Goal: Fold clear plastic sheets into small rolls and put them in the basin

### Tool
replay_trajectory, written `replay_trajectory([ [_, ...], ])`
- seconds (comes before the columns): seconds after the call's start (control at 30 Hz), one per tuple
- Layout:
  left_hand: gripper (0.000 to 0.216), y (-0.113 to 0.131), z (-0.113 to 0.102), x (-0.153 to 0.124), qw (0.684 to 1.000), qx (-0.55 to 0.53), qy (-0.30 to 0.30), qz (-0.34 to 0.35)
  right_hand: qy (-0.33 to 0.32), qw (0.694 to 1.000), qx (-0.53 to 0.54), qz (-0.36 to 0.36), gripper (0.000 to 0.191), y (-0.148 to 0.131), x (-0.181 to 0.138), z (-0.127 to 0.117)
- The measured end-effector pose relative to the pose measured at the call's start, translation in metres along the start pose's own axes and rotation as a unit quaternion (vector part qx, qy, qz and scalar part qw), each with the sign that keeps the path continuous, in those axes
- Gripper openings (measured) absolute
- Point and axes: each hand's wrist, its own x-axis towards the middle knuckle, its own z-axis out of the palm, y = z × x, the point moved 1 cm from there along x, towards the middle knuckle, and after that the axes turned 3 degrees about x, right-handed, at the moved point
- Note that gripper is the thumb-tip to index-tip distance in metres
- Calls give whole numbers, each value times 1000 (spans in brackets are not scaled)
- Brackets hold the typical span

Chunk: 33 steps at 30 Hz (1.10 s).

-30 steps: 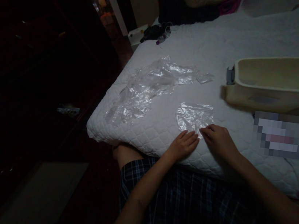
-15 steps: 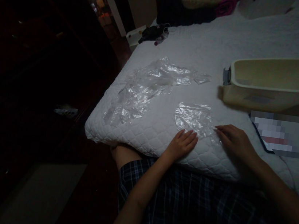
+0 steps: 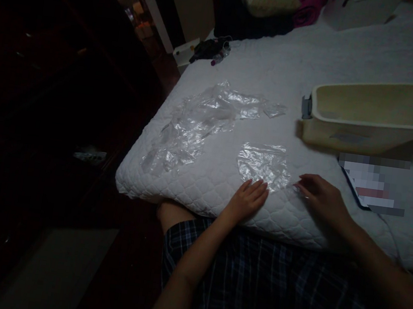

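A clear plastic bag (image 3: pixel 262 163) lies flattened on the white quilted bed (image 3: pixel 201 197), close to its near edge. My left hand (image 3: pixel 249 199) rests flat with fingers stretched over the bag's lower edge. At the bag's right corner, my right hand (image 3: pixel 320 197) pinches the thin plastic between thumb and fingers. More clear plastic bags (image 3: pixel 207 114) lie in a crinkled, overlapping spread to the left and beyond; how many cannot be made out.
A cream plastic bin (image 3: pixel 361 137) with a grey latch stands on the right, a phone-like device (image 3: pixel 365 188) with a cable before it. Farther back are a small bottle (image 3: pixel 220 57), a cushion (image 3: pixel 268 0), a rolled magenta cloth (image 3: pixel 308 10) and a white box (image 3: pixel 358 11).
My right hand has drawn the bag's corner slightly outward, its fingers more curled. My left hand stays on the bag. The whole view has shifted a little.
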Motion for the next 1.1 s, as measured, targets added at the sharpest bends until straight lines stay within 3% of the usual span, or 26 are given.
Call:
replay_trajectory([
  [0.13,32,0,1,0,1000,3,-13,1,31,999,23,24,28,-12,3,9],
  [0.33,33,0,4,-2,1000,3,1,1,38,998,-27,-39,19,-24,12,21],
  [0.53,32,1,3,-2,999,8,32,3,-4,988,-78,-130,27,-30,14,29],
  [0.9,36,0,-7,0,1000,-1,-6,-11,-48,981,-105,-154,31,-17,11,38],
  [1.0,33,-1,-6,0,999,-19,28,-21,-46,983,-92,-153,30,-17,15,36],
  [1.1,30,-1,-7,-4,985,-103,121,-61,-27,988,-61,-143,28,-17,19,32],
])
